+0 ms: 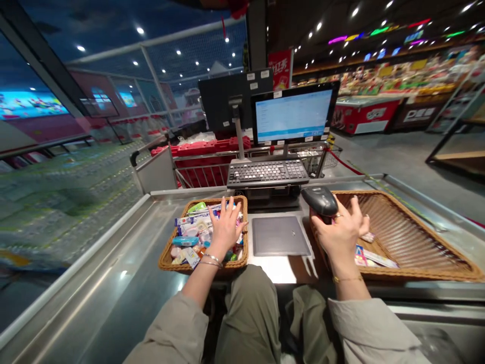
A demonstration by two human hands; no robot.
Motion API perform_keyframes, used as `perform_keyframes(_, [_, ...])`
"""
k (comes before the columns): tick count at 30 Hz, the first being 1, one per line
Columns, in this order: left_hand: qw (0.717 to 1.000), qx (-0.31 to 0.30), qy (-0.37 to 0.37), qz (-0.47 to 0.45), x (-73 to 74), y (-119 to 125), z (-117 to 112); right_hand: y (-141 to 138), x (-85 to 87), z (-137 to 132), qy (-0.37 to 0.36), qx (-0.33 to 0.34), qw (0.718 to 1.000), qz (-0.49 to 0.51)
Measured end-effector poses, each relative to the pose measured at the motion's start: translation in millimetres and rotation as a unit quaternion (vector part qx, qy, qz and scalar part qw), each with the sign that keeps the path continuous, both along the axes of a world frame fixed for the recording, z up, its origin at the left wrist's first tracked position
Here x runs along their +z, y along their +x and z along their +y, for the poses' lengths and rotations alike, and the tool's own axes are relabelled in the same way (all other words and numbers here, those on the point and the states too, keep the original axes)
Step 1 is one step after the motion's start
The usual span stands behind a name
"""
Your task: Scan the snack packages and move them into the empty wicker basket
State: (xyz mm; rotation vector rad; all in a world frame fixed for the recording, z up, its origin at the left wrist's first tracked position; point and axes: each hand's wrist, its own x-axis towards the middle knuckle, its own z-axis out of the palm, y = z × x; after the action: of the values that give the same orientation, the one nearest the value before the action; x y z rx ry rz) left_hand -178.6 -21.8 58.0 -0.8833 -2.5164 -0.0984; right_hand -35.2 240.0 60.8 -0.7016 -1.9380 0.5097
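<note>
My left hand (226,230) is open, palm down with its fingers spread, over the right side of a small wicker basket (165,259). Packets and small packaged goods fill that basket, among them a blue pack (185,241) and a green item (197,207). Whether my fingertips touch any of them I cannot tell. In my right hand (341,230) is a black barcode scanner (320,201), its head tilted to the left and its handle mostly hidden. Beneath and beyond this hand lies a larger wicker basket (417,222), with a few small packs (379,259) inside.
Between the baskets, a flat grey scanning plate (280,236) is set into the metal counter (125,273). Behind it stand a keyboard (269,172) and a lit monitor (293,116). A shopping cart (200,167) is parked past the counter's far edge.
</note>
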Motion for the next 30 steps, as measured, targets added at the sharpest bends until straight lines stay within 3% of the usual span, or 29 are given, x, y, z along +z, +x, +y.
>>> perform_keyframes(7, [0.998,0.067,-0.021,-0.001,-0.2,-12.7,-63.0,-16.0,-8.8,-14.3,0.017,0.032,0.999,-0.015])
perform_keyframes(14, [0.991,0.107,-0.056,-0.056,-3.2,-4.2,-112.3,-21.7,-14.2,-19.6,0.05,0.049,0.997,-0.025])
perform_keyframes(23, [0.987,0.1,-0.097,-0.081,0.0,-13.5,-133.1,-24.6,-15.6,-21.9,0.052,0.052,0.997,-0.027])
perform_keyframes(30, [0.985,0.087,-0.135,-0.062,-0.1,-18.0,-126.6,-23.8,-15.2,-21.7,0.049,0.051,0.997,-0.036])
